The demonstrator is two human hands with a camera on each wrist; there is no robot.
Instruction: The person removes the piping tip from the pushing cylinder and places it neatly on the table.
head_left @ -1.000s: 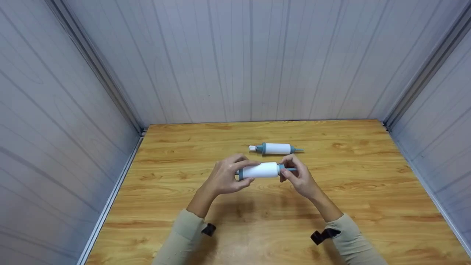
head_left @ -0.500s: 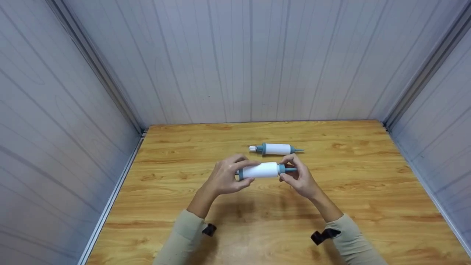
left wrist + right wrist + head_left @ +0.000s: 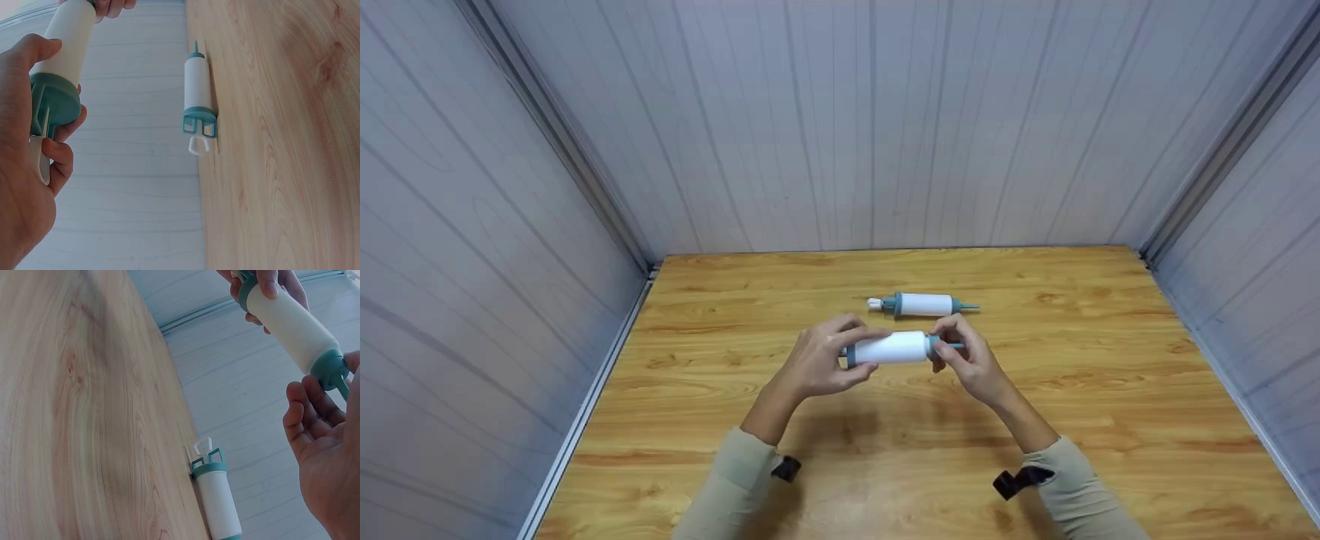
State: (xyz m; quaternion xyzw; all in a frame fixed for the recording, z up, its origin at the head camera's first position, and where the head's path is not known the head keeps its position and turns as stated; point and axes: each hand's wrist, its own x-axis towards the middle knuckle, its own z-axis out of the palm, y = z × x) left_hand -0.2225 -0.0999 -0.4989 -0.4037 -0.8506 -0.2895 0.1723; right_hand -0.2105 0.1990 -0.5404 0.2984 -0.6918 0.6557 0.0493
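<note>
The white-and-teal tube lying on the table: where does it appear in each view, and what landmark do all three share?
Head: lying tube, a little below and right of centre.
Left wrist: upper middle, just right of centre.
Right wrist: bottom edge, right of centre, partly cut off.
Shared landmark: held tube.

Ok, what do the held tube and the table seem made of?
Held tube: probably plastic, with a smooth satin finish; the even white body and moulded teal collar suggest it. Table: wood or wood-look laminate, I can't tell which; lightly glossy, showing grain and knots.
</note>
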